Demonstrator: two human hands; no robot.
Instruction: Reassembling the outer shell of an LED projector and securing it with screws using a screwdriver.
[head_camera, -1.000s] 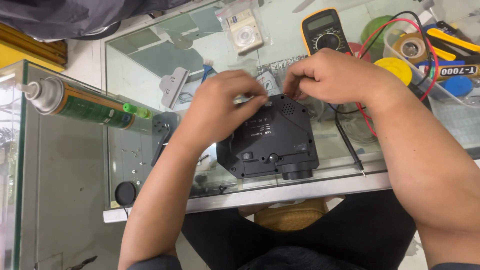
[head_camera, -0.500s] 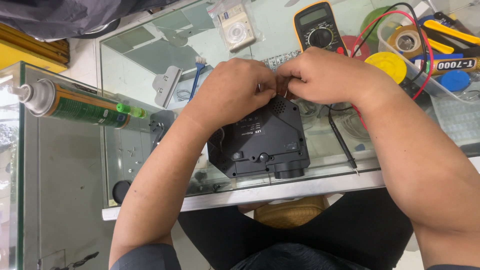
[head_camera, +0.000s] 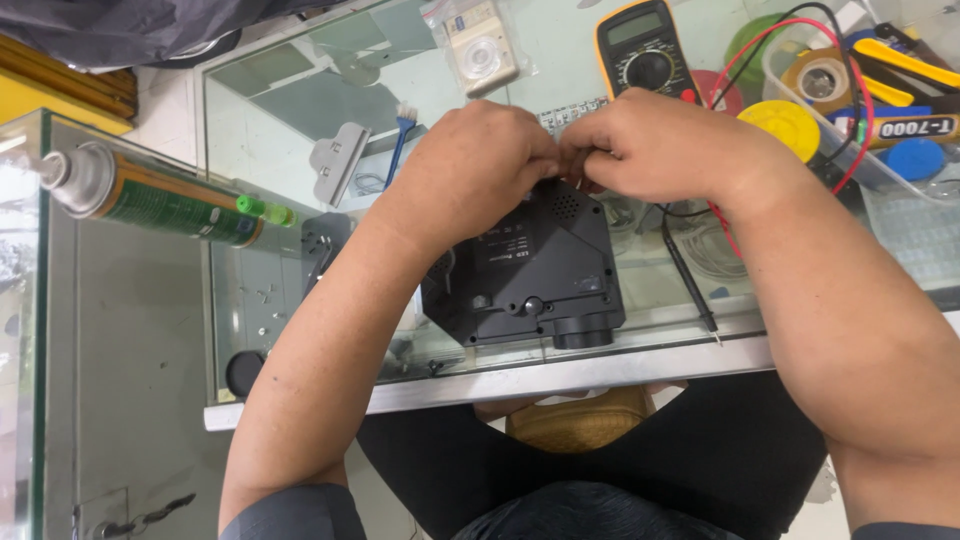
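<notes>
Left hand (head_camera: 475, 170) and right hand (head_camera: 650, 145), fingers curled, pinching at 12 o'clock edge of boxy matte-black plastic projector (head_camera: 525, 270). Resting on smooth glass desk (head_camera: 280, 150). Yellow-cased multimeter (head_camera: 643, 52) at 1 o'clock.

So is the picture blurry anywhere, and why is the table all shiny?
Head view: mostly sharp, the black device and both hands, left and right, look crisp. The glass tabletop is see-through and reflects pale daylight, so it looks milky. The spray can at the left edge looks a bit stretched by the wide lens. Lighting is soft, with no hard shadows.

Bare forearms, dark grey sleeves
</notes>
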